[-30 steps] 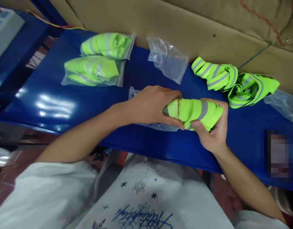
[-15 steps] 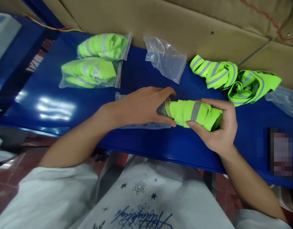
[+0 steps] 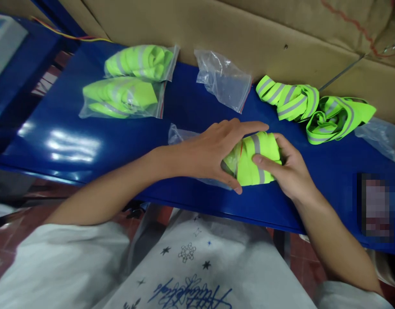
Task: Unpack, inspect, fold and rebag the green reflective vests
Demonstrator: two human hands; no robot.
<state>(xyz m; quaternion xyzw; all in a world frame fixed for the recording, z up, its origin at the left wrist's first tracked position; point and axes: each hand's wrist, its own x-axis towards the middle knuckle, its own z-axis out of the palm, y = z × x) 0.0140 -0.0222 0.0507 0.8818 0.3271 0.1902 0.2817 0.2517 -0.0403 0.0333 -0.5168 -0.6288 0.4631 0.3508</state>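
In front of me, a rolled neon-yellow reflective strap (image 3: 261,156) with grey bands sits partly inside the mouth of a clear zip bag (image 3: 181,134). My right hand (image 3: 292,165) grips the strap's right end, thumb on top and fingers behind. My left hand (image 3: 219,148) is wrapped round the bag's mouth, thumb below and index finger stretched along the top of the roll. Most of the bag is hidden beneath my left hand and forearm.
Two bagged straps (image 3: 120,98) lie at the back left. A clear plastic bag (image 3: 224,81) is at the back middle. Loose reflective straps (image 3: 335,118) rest at the back right, beside another clear bag (image 3: 382,137). Cardboard (image 3: 216,25) stands behind the blue table (image 3: 171,189).
The strap has gone further into the bag's mouth. My left hand has slid right with its fingers spread wider, and my right hand has shifted left, bringing the hands closer together.
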